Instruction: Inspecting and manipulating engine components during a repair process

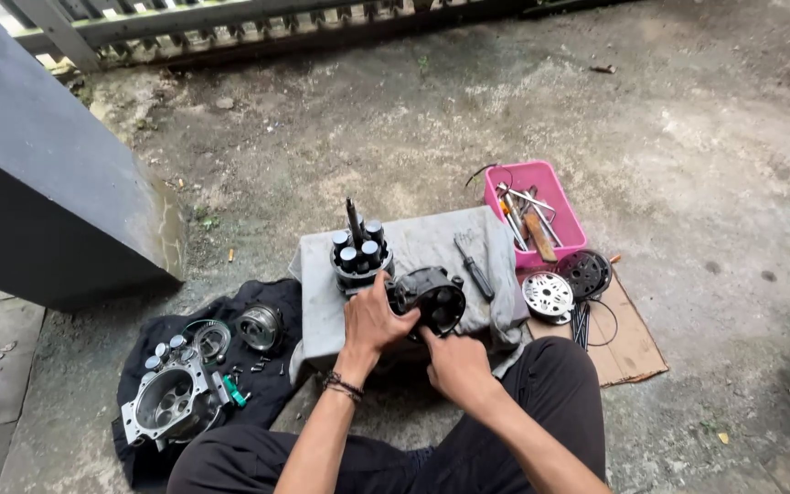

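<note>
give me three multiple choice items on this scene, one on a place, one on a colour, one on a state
1. Where does the screwdriver with the dark handle lie?
A. on the grey cloth
B. in the tray
C. on the cardboard

2. What colour is the plastic tool tray?
A. blue
B. pink
C. green

3. How is the dark round metal housing held?
A. lying untouched
B. by one hand
C. by both hands

Answers: 1 A, it rests on the cloth beside the housing. 2 B, its walls are pink. 3 C, the left hand and right hand both touch it.
</note>
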